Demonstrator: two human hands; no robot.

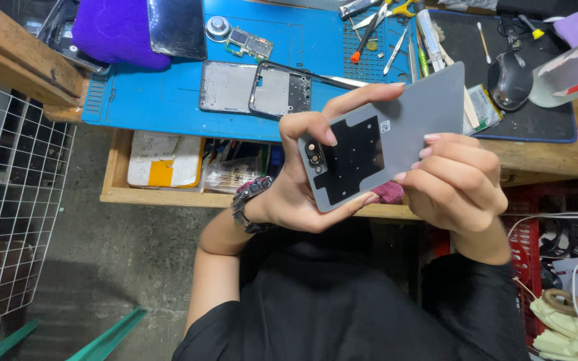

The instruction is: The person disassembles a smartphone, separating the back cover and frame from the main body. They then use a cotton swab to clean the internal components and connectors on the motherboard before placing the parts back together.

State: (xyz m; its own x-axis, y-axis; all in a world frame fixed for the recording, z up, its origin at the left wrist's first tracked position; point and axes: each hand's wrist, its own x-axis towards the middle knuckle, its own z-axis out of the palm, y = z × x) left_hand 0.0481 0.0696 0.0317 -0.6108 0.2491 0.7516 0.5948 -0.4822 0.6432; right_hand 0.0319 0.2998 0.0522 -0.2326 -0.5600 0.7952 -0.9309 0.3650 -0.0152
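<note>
The left hand (pixel 302 180) hides the lower left corner of the grey back cover (pixel 396 130), and the right hand (pixel 459 184) hides its lower right edge. The clear bottle (pixel 573 70) at upper right is blurred and cut by the frame edge. The purple cloth (pixel 118 30) runs off the top.

A blue mat (pixel 155 100) is spread on the bench. Two phone frames (pixel 255 88), a circuit board (pixel 249 44) and a mouse (pixel 510 80) are laid there.

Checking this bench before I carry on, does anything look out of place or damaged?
Nothing looks damaged. Both hands, left hand and right hand, hold a grey phone back cover, inner side up. The drawer under the blue mat hangs open.
</note>
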